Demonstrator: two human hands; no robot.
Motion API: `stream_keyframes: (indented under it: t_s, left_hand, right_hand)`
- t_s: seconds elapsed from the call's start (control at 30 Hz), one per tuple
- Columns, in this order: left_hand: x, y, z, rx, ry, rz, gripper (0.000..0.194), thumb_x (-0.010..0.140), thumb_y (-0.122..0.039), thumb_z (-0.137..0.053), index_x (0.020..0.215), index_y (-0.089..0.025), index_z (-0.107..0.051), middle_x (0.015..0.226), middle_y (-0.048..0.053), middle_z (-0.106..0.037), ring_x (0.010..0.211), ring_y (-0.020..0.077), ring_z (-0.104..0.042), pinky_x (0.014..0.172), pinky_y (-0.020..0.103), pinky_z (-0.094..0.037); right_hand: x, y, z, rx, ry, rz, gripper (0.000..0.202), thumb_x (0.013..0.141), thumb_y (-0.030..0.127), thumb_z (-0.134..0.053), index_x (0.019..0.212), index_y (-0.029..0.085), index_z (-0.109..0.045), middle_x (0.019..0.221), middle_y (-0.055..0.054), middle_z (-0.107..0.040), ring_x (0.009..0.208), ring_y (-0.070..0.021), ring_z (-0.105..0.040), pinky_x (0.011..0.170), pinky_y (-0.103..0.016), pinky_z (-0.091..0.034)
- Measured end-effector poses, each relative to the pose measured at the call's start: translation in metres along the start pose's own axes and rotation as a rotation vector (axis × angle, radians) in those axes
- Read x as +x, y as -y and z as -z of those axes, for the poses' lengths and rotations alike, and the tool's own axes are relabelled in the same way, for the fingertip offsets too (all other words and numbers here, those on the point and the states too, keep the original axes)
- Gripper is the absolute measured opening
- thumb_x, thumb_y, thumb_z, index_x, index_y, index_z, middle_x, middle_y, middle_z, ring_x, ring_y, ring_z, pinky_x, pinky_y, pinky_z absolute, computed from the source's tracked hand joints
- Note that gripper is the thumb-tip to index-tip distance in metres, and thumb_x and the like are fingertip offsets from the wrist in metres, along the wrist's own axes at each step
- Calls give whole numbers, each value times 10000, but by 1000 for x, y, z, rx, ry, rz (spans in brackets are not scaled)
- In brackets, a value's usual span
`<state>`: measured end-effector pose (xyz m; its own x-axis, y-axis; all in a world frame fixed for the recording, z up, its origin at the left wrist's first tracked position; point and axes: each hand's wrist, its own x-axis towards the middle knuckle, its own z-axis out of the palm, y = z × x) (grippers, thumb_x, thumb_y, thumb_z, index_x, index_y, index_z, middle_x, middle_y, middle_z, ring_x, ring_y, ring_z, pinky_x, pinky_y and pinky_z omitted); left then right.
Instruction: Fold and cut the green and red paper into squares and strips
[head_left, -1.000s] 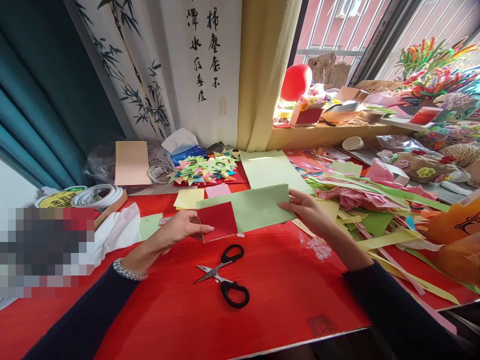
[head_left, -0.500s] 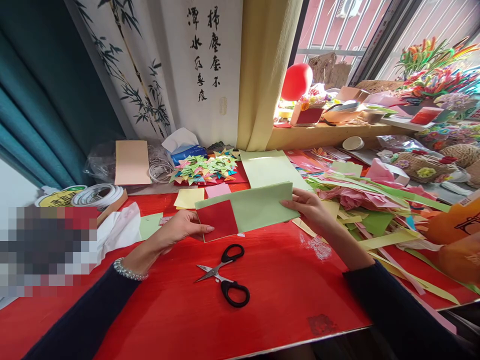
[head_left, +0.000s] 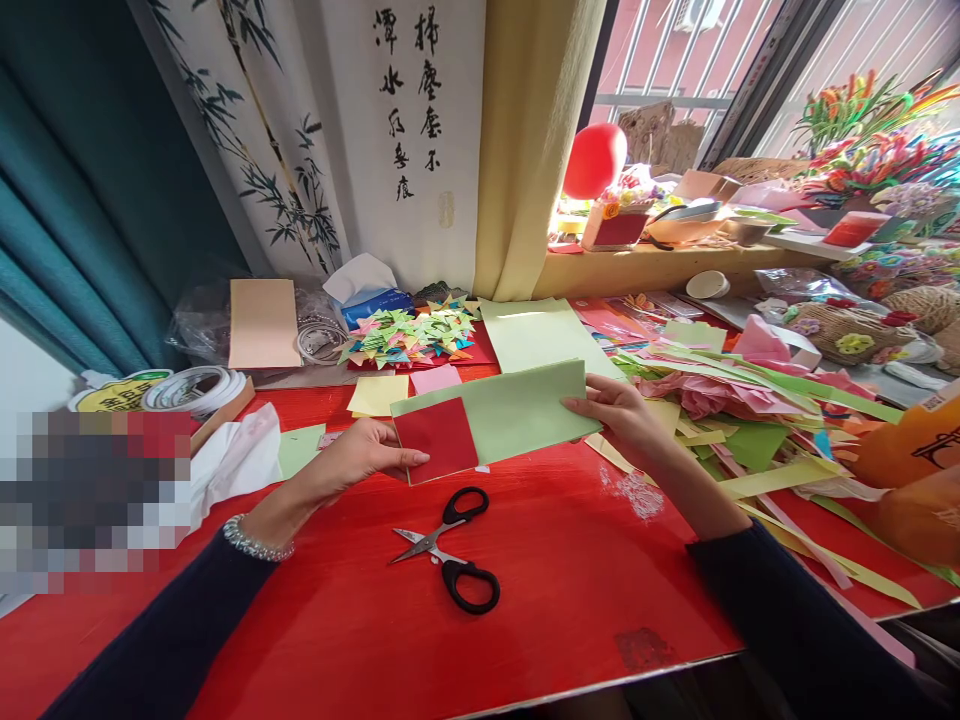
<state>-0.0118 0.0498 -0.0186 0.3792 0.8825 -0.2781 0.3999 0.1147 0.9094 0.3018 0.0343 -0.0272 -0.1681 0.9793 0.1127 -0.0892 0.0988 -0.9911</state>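
Over the last second, the right hand has shifted slightly toward two o'clock, taking its end of the green paper along. The red square has edged toward one o'clock, with slightly more green showing at its three-o'clock side.

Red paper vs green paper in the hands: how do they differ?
Shape: red paper is squarish; green paper is a longer rectangle.
Layering: red paper lies in front, green paper behind.
Grip: left hand pinches red paper; right hand pinches green paper's right end.
Shared: both look flat.
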Motion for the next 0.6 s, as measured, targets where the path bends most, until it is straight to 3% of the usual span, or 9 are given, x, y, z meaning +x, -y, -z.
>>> stream_keyframes:
  t_s: [0.47, 0.53, 0.6]
  left_hand:
    - [2, 3, 2, -52, -67, 8, 205, 577, -303, -742, 545, -147, -614, 537, 5, -647, 545, 131, -622, 552, 214, -500]
    - [2, 2, 3, -69, -88, 4, 207, 571, -293, -747, 533, -149, -604, 518, -2, -636, 532, 128, -616, 542, 212, -493]
    - [1, 1, 5, -74, -107, -8, 197, 576, -286, -744, 530, -146, -613, 514, -1, -632, 534, 123, -612, 553, 210, -490]
  right_hand:
    - [3, -4, 2, -136, 48, 7, 425, 746, 340, -618, 1142, 205, -545, 990, -72, -657, 827, -203, -630, 742, -355, -496]
    - [3, 0, 2, -238, -61, 82, 418, 746, 355, -613, 1130, 213, -532, 1009, -76, -643, 866, -209, -616, 744, -358, -492]
    - [-3, 9, -5, -386, -302, 252, 385, 753, 343, -608, 1109, 224, -522, 1027, -73, -620, 931, -204, -586, 768, -345, -483]
